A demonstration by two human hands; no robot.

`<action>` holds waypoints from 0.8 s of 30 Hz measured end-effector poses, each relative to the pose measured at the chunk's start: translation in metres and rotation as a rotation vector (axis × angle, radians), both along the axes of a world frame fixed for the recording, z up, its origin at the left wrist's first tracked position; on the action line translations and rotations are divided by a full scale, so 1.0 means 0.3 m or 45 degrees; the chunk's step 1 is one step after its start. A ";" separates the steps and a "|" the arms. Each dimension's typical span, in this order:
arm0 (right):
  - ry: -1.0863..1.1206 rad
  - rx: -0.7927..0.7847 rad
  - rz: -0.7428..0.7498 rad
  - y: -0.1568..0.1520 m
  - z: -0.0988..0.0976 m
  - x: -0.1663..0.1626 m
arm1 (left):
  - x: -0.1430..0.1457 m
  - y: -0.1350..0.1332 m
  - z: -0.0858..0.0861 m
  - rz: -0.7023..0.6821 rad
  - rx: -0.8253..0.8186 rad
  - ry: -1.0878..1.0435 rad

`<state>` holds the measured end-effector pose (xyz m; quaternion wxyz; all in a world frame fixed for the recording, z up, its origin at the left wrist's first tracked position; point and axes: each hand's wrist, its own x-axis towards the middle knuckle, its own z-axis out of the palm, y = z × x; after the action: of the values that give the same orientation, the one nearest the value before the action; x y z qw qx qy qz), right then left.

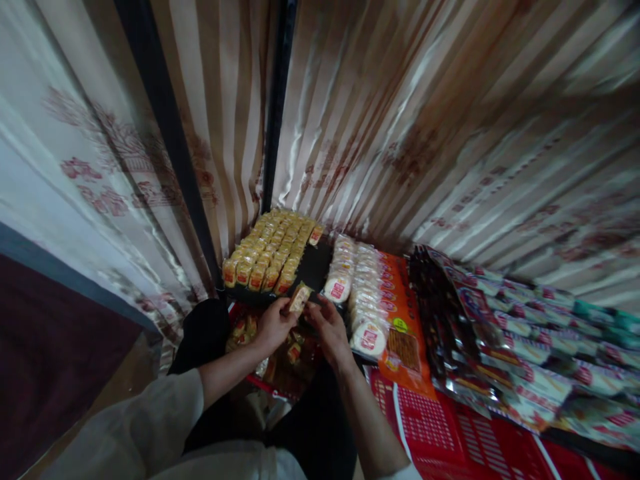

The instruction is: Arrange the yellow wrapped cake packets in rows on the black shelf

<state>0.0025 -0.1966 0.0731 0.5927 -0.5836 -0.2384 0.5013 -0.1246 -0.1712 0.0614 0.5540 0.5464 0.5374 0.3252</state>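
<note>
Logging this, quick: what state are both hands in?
Left hand: closed, holding a small packet.
Right hand: partly curled beside it; whether it's touching cannot be told.

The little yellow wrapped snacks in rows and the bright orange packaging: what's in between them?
In the head view, a stretch of flat black surface, then two rows of round white snacks in clear plastic wrappers.

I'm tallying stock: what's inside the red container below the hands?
Gold-wrapped packets show inside the red container. The left hand and right leg hide parts; what lies there, or beneath the visible packets, can't be seen.
</note>
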 end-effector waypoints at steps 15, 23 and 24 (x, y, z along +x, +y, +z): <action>-0.161 0.028 0.048 0.067 0.034 0.035 | 0.066 -0.009 0.016 -0.181 0.768 0.646; -0.056 0.029 -0.034 0.128 0.038 0.073 | 0.114 0.004 0.014 -0.170 0.791 0.477; -0.048 0.032 -0.053 0.142 0.043 0.080 | 0.124 0.008 0.022 -0.160 0.787 0.466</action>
<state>0.0265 -0.1541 0.0860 0.6056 -0.5903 -0.2439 0.4747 -0.0874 -0.1687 0.0679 0.2762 0.7692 0.4692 0.3346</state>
